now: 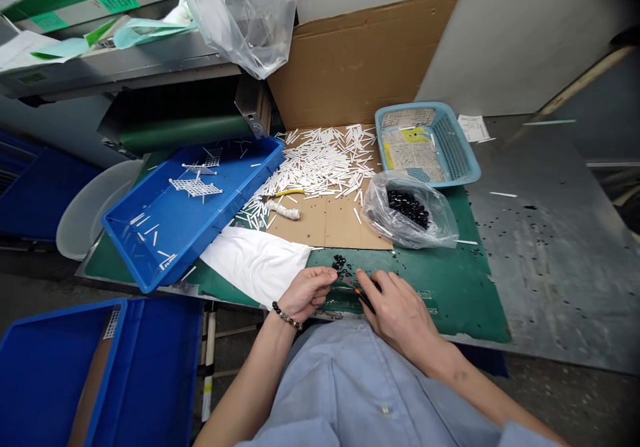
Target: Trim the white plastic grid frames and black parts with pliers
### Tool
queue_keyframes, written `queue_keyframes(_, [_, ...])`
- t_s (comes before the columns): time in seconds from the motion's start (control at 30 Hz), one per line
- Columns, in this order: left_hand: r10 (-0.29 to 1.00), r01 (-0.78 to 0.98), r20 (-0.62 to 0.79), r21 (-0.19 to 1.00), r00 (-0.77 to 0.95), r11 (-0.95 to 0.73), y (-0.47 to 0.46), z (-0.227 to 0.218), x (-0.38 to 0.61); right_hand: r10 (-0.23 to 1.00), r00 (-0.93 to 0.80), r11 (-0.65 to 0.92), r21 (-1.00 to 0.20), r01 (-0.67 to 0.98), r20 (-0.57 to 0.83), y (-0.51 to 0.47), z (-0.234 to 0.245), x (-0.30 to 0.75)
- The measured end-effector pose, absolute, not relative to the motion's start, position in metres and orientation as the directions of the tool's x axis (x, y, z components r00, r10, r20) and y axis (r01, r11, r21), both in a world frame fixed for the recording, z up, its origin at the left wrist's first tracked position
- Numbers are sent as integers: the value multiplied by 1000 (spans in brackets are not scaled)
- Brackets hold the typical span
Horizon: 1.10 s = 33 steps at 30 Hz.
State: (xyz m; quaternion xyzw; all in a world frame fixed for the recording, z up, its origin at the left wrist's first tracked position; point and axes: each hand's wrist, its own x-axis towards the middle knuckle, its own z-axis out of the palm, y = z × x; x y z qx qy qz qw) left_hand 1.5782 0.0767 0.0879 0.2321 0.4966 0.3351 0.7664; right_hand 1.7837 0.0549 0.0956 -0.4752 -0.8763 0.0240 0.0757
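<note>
My right hand grips a small black-handled tool with an orange mark, probably side cutters, over a green cutting mat. My left hand, with a dark beaded bracelet on its wrist, curls beside the tool's tip. Whether its fingers hold anything small is hidden. Small black parts lie in a loose heap on the mat, just beyond my fingertips. Behind them stands a clear plastic bag of black parts.
White sticks are heaped on cardboard, beside yellow-handled pliers and a white cloth. A blue tray holds white pieces. A light blue basket holds papers. A blue crate stands near my left, and a scuffed metal surface extends right.
</note>
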Motion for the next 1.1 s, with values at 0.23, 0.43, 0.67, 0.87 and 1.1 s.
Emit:
queue_keyframes(0.23, [746,-288,-608,688,273,666,72,92,1582,841,-533,541,-98,835,98,53,98,1782])
queue_keyframes(0.43, [732,-338,-645,654,219,677,66,95,1590,841,-539,541,-67,838,53,51,97,1783])
queue_keyframes(0.67, [744,-384,-640,649,192,657,63,89,1592,847,-531,531,-115,839,38,47,85,1783])
queue_keyframes(0.87, [798,-690,-576,506,177,518,75,77,1573,850,-512,526,-187,830,119,48,78,1788])
queue_keyframes(1.1, [907,-40,-417,909,-61,416,96,60,1572,853,-511,522,-200,829,107,50,79,1790])
